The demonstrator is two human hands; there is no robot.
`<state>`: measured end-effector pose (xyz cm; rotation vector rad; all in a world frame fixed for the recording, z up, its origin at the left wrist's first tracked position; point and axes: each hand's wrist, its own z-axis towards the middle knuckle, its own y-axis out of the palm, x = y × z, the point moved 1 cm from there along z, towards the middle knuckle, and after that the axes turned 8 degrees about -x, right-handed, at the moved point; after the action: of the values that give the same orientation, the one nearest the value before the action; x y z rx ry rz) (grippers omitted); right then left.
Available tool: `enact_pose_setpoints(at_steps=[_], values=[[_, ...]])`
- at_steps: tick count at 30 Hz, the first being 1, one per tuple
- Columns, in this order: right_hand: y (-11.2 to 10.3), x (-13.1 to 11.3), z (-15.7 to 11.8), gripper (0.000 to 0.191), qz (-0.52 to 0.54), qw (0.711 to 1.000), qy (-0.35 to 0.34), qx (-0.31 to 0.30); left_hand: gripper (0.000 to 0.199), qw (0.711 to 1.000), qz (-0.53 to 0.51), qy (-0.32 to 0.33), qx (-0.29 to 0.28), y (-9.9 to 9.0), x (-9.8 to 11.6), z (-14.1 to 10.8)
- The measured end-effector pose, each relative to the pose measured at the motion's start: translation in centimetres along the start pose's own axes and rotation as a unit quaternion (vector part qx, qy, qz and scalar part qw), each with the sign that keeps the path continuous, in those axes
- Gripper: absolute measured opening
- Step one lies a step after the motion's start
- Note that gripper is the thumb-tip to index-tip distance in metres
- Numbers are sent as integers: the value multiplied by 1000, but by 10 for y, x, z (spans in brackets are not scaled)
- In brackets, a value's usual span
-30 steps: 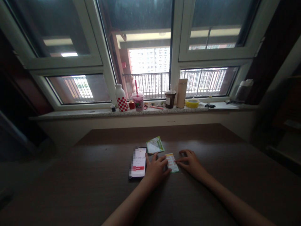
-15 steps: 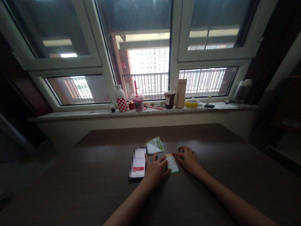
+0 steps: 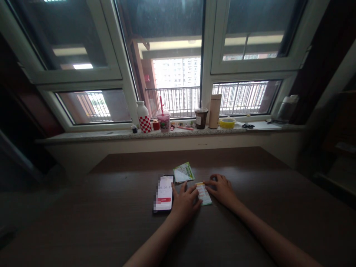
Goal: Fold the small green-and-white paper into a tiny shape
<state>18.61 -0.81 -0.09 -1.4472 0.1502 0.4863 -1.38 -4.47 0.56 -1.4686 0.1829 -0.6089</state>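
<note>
A small flat packet (image 3: 204, 194), white with printed lines, a yellow band on top and a green edge, lies on the dark table (image 3: 116, 230). My left hand (image 3: 185, 202) is open, its fingers spread and resting on the packet's left side. From the other side, my right hand (image 3: 221, 188) is open too, with a fingertip at the packet's upper right corner. Just beyond my left hand lies a green and white packet (image 3: 184, 172), turned at an angle. Beside my left thumb is a phone (image 3: 166, 193), its lit screen showing a timer and a red button.
Along the windowsill (image 3: 111, 136) stand a checkered bottle (image 3: 144, 120), a pink cup with a straw (image 3: 164, 122), a dark cup (image 3: 201, 118) and a tan flask (image 3: 215, 111). Yellow tape (image 3: 227, 123) and black scissors (image 3: 248, 126) lie farther right.
The whole view has shifted very slightly. Both hands stay at the packet, and the packets and phone lie as before.
</note>
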Motion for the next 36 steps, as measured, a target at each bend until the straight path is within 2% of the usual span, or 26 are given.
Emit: enact_pose_setpoints(at_steps=[12,19,36], values=[[-3,9,5,35,30,998,-7,-57,26,1000,7,-6,3,-6,3,-2],[-7,13,-3,36,52,994,-55,-76,24,1000,7,-3,13,-5,3,-2],[-10,13,-19,47,87,987,-82,-104,27,1000,18,-11,-3,-8,5,-3]])
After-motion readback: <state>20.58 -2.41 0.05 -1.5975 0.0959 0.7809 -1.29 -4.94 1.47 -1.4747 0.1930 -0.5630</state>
